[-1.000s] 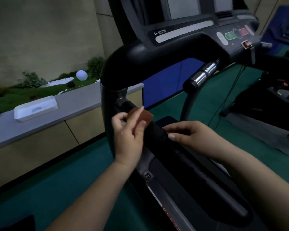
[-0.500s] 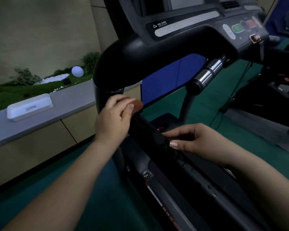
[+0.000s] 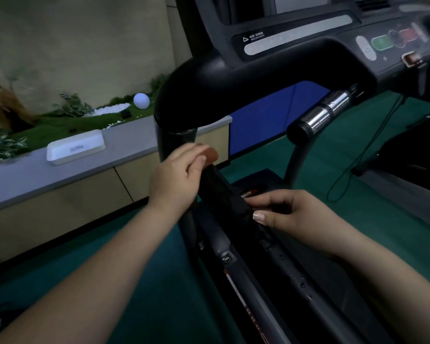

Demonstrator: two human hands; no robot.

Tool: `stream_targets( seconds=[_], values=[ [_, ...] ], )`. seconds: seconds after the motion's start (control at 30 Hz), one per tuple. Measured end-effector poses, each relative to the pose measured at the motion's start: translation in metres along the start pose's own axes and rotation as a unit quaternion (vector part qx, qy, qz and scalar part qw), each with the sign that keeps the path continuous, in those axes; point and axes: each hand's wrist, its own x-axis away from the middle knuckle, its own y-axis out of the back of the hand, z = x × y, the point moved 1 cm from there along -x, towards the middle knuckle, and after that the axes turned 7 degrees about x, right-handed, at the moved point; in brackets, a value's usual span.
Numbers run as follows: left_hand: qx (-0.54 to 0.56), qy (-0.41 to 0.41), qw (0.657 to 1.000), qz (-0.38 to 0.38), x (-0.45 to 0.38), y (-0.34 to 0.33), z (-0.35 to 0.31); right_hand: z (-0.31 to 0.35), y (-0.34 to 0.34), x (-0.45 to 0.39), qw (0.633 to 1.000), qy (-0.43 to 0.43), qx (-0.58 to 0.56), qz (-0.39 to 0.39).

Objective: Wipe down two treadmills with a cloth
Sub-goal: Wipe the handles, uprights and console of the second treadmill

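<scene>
your left hand point(image 3: 176, 177) has its fingers curled round a small reddish-brown cloth point(image 3: 208, 154), pressing it against the black upright post point(image 3: 175, 137) of the treadmill point(image 3: 271, 78), just under the bend where the post meets the handlebar arm. only the top edge of the cloth shows past your fingertips; the rest is hidden under the hand. your right hand point(image 3: 296, 214) sits lower on the sloping black side rail point(image 3: 278, 254), its fingers bent and lying along the rail's top edge with the thumb tucked beneath, touching it; you cannot tell from here whether they truly clamp it. the two hands are near each other but apart. above them the console point(image 3: 308, 33) carries a green button point(image 3: 382, 42) and a red one beside it, and a chrome grip point(image 3: 325, 111) sticks out below the console. to your left a grey ledge point(image 3: 60, 175) holds a white box point(image 3: 75, 147), with plants and a white ball point(image 3: 141, 101) behind it. the floor point(image 3: 134, 294) is green.
</scene>
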Motion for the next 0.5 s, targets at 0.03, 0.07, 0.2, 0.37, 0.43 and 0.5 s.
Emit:
stream_targets(
  seconds=[0.03,0.07,0.2,0.37,0.43,0.5],
  values=[
    [0.013,-0.013,1.000,0.007,0.015,-0.003,-0.010,0.000,0.000,0.000,1.000,0.002,-0.009,0.001],
    [0.024,-0.028,0.999,0.021,0.030,-0.005,-0.018,-0.001,0.000,-0.001,1.000,0.004,-0.013,0.001],
    [0.007,-0.056,0.997,0.050,0.025,-0.001,-0.020,0.002,0.004,-0.002,1.000,0.014,0.003,0.010],
    [-0.033,0.004,0.999,0.038,-0.016,0.000,-0.005,0.003,0.007,0.001,0.999,0.042,0.017,0.020],
    [-0.031,-0.007,0.999,0.033,0.002,-0.001,-0.014,0.000,0.009,0.004,0.999,0.048,0.012,0.014],
    [-0.018,-0.031,0.998,0.042,0.034,-0.005,-0.035,-0.004,0.011,0.007,0.998,0.053,0.007,0.012]
  ],
)
